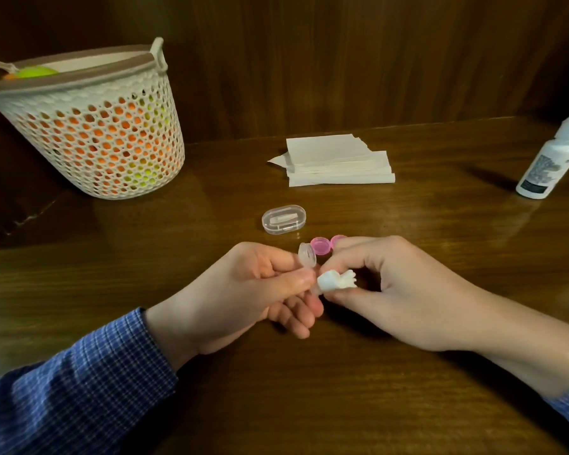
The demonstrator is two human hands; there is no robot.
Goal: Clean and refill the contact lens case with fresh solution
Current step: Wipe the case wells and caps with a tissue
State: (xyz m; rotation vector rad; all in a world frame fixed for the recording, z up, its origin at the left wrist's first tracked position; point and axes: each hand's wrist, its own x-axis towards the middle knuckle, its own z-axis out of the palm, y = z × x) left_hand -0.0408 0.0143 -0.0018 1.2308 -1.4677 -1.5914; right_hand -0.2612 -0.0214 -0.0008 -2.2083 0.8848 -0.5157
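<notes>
The person sits at a dark wooden table (309, 405); both hands meet near its middle. The left hand (243, 290) has its thumb and forefinger pinched on a small clear lens case (307, 254), tilted on its side, the other fingers curled loosely under; the right hand (398, 290) has its fingertips closed on a little twisted piece of white tissue (337, 282), which touches the left fingers just below the clear piece. Just behind the hands two pink caps (322, 246) lie on the table; the right fingers hide part of the second one. A little further back lies a small clear oval box (284, 219), shut, with something pale inside that I cannot make out. Behind it is a stack of white paper napkins (339, 162); far to the right stands a white solution bottle (549, 159), leaning in this wide view; far to the left stands a white perforated basket (89, 126) with orange and green things inside. Blue checked sleeves (79, 389) cover both forearms.
</notes>
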